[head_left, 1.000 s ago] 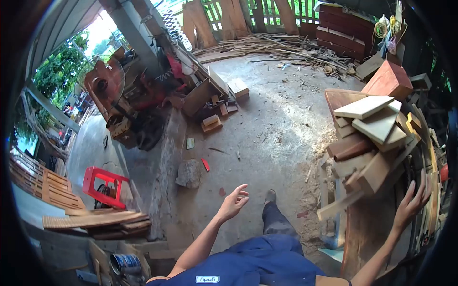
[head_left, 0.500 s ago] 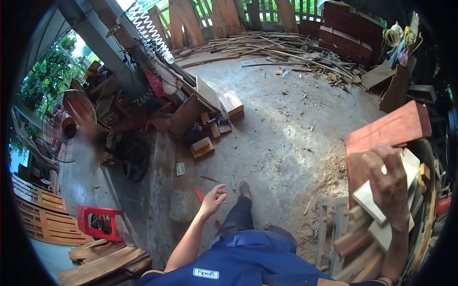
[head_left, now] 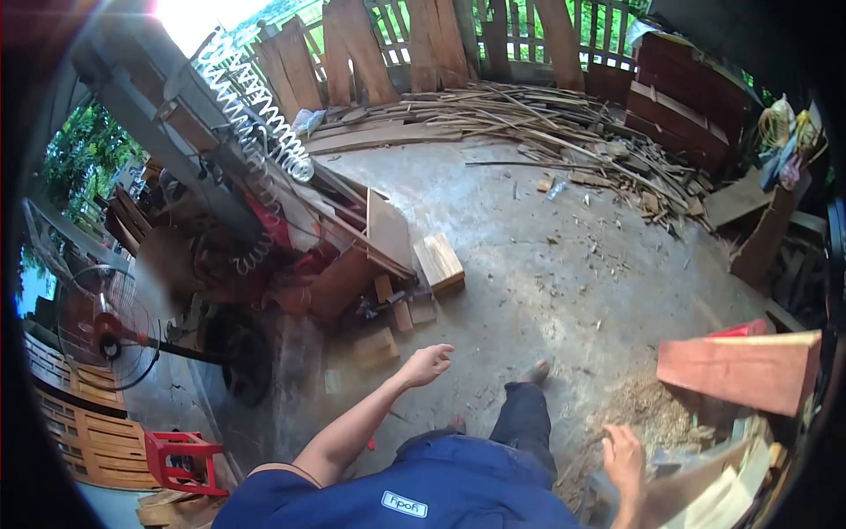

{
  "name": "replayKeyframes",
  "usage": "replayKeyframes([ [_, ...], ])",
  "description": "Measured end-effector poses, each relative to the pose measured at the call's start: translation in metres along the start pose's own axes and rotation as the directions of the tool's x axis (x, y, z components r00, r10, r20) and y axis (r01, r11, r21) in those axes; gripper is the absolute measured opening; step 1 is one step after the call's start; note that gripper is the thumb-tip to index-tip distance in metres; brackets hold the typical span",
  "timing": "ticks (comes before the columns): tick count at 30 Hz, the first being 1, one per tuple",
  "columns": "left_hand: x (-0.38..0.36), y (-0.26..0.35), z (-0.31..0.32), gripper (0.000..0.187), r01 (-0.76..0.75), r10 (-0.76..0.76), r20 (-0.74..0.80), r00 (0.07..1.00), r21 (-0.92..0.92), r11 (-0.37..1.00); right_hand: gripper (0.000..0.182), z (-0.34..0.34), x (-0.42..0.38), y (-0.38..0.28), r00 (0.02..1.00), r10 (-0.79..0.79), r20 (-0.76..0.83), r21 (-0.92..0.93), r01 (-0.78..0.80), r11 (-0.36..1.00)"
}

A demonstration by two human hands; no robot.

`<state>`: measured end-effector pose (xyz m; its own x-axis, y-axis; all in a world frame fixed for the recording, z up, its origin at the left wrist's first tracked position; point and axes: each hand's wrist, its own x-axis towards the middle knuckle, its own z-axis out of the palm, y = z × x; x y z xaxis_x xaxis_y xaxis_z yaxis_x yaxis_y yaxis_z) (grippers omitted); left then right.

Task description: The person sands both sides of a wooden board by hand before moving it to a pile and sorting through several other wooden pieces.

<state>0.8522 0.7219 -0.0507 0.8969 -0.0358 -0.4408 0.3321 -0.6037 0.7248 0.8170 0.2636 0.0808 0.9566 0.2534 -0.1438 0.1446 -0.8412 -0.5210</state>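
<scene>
My left hand (head_left: 426, 365) hangs in front of my body over the concrete floor. Its fingers are loosely bent and apart, and nothing is in them. Low on the right, my right hand (head_left: 624, 457) is open and also holds nothing. Beside it lies a stack of pale cut boards (head_left: 736, 485), partly cropped by the dark edge of the view. A reddish wooden block (head_left: 740, 372) sits just above that stack, apart from my fingers. On the floor ahead of my left hand is a small light wood block (head_left: 376, 349).
A workbench with clutter (head_left: 326, 273) stands at left, a coiled white air hose (head_left: 264, 115) hanging over it. Further left are a fan (head_left: 107, 339) and a red stool (head_left: 183, 460). Scrap wood strips (head_left: 493, 119) pile along the back fence; sawdust (head_left: 648, 410) lies at right.
My view has shifted as I step forward. My right hand has moved down and left, away from above the board stack. My left hand stays empty in front of me.
</scene>
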Motion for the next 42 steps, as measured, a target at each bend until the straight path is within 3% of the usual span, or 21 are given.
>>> replayKeyframes([
  [4,0.123,0.007,-0.006,0.043,0.039,-0.039,-0.039,0.998,0.019,0.999,0.024,0.004,0.105,0.055,0.998,0.004,0.065,0.011,-0.005,1.0],
  [5,0.144,0.012,-0.005,0.043,0.132,-0.138,-0.045,0.989,-0.108,0.985,0.023,-0.008,0.136,0.064,0.995,0.031,0.097,-0.018,-0.03,0.999],
  [6,0.166,0.011,-0.002,0.043,0.139,-0.145,-0.047,0.988,-0.123,0.983,0.023,-0.021,0.168,0.073,0.99,0.056,0.126,-0.049,-0.05,0.998],
  [8,0.202,0.004,-0.002,0.043,0.311,-0.31,-0.019,0.95,0.017,0.95,0.021,-0.046,0.238,0.098,0.994,0.026,0.108,-0.033,-0.022,0.999],
  [12,0.241,0.016,-0.021,0.043,0.508,-0.508,0.011,0.862,-0.04,0.861,0.019,-0.1,0.401,0.109,0.968,-0.244,0.063,-0.26,0.252,0.932],
  [16,0.288,0.033,-0.037,0.04,0.564,-0.611,-0.083,0.787,-0.304,0.768,0.025,-0.119,0.563,0.096,0.917,-0.395,0.058,-0.192,0.399,0.897],
  [19,0.337,0.016,-0.042,0.039,0.645,-0.703,-0.049,0.71,-0.357,0.676,0.025,-0.109,0.664,0.091,0.892,-0.435,0.121,-0.148,0.45,0.881],
  [22,0.406,-0.02,-0.063,0.039,0.738,-0.771,0.005,0.637,-0.294,0.608,0.024,-0.078,0.742,0.115,0.945,-0.321,0.058,0.005,0.321,0.947],
  [23,0.424,-0.006,-0.071,0.038,0.758,-0.819,0.005,0.574,-0.383,0.529,0.021,-0.069,0.758,0.13,0.972,-0.216,0.088,-0.002,0.217,0.976],
  [24,0.463,0.008,-0.089,0.037,0.744,-0.855,-0.016,0.518,-0.485,0.46,0.021,-0.066,0.776,0.144,0.974,-0.209,0.093,-0.011,0.21,0.978],
  [25,0.5,0.01,-0.099,0.035,0.684,-0.815,-0.089,0.573,-0.496,0.535,0.021,-0.063,0.789,0.159,0.976,-0.154,0.154,-0.021,0.159,0.987],
  [26,0.539,-0.005,-0.115,0.032,0.651,-0.713,0.015,0.701,-0.421,0.632,0.02,-0.06,0.792,0.177,0.97,-0.084,0.228,-0.03,0.093,0.995],
  [28,0.614,0.03,-0.141,0.036,0.525,-0.605,-0.135,0.785,-0.374,0.765,0.019,-0.054,0.804,0.216,0.974,0.008,0.228,0.045,-0.019,0.999],
  [30,0.691,0.118,-0.183,0.035,0.479,-0.546,-0.085,0.834,-0.38,0.791,0.019,-0.057,0.819,0.251,0.955,0.101,0.28,-0.024,-0.099,0.995],
  [31,0.727,0.16,-0.202,0.035,0.441,-0.474,-0.088,0.876,-0.25,0.862,0.019,-0.059,0.828,0.269,0.924,0.195,0.329,-0.108,-0.168,0.98],
  [33,0.795,0.211,-0.217,0.036,0.32,-0.366,-0.092,0.926,-0.324,0.89,0.019,-0.059,0.86,0.31,0.896,0.236,0.377,-0.096,-0.215,0.972],
  [37,0.9,0.281,-0.208,0.037,0.224,-0.325,-0.138,0.935,-0.481,0.848,0.018,-0.051,0.969,0.376,0.826,0.325,0.461,-0.108,-0.312,0.944],
  [40,0.948,0.301,-0.176,0.038,0.298,-0.406,-0.153,0.901,-0.461,0.836,0.021,-0.015,1.096,0.44,0.797,0.319,0.512,-0.133,-0.294,0.947],
  [42,0.967,0.31,-0.145,0.039,0.426,-0.567,-0.111,0.816,-0.547,0.721,0.024,0.047,1.186,0.506,0.808,0.308,0.503,-0.101,-0.298,0.949],
])
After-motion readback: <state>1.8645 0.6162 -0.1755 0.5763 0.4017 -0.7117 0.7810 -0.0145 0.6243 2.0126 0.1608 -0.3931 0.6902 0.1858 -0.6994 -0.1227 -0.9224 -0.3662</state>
